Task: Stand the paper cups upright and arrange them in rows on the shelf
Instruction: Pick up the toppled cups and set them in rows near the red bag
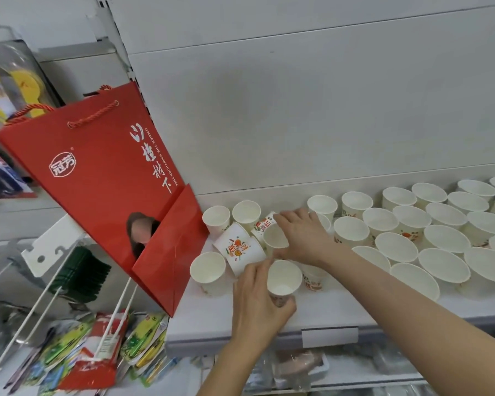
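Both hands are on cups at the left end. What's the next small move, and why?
Probably set the cup gripped by the left hand upright in the front row, since the shelf is bare there. The right hand holds another cup, and a tipped cup lies alongside.

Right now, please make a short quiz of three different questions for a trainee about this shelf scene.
1. True or false: the left hand grips an upright cup.
2. What lies tipped beside the red bag? A) a cup on its side B) a bottle
3. Fill in: the rows of upright cups stand to the ___ of the right hand.

Key: 1 true; 2 A; 3 right.
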A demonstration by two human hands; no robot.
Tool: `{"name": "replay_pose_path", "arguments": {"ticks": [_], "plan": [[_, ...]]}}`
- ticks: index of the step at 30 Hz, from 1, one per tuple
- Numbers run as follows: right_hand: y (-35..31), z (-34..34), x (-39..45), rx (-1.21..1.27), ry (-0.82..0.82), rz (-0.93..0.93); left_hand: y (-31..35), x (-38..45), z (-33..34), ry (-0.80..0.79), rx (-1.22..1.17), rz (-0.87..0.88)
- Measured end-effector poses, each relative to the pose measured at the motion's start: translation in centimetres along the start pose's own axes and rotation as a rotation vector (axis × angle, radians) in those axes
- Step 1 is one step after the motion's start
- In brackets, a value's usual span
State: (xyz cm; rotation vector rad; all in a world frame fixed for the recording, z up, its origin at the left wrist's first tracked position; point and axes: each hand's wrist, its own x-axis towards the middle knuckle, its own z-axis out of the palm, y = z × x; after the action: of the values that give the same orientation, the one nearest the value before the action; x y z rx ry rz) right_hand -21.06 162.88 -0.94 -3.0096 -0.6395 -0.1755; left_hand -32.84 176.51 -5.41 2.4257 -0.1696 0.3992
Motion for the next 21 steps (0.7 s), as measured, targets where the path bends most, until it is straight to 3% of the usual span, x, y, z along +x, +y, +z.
{"name": "replay_pose_path", "arguments": {"ticks": [8,12,15,18,21], "plan": [[0.1,0.4,-0.2,0.086,0.041,0.028,0.4,-0.2,-0.2,-0.11,-0.116,-0.001],[1.4,0.4,-2.7,0.087,0.097,0.041,-1.0,0.2,-2.8,0.044,-0.224,0.031],[2.5,0.7,-4.0,0.044,0.1,0.009,-2.8,3.4,-2.9,0.131,0.141,0.099],[3.0,0.1,-4.2,0.056,0.062,0.002,-2.9,6.4,-2.4,-0.051,0.507,0.102],[3.0,-1.2,-4.1,0.2,0.046,-0.02,-2.4,7.7,-1.5,-0.188,0.663,0.068]]}}
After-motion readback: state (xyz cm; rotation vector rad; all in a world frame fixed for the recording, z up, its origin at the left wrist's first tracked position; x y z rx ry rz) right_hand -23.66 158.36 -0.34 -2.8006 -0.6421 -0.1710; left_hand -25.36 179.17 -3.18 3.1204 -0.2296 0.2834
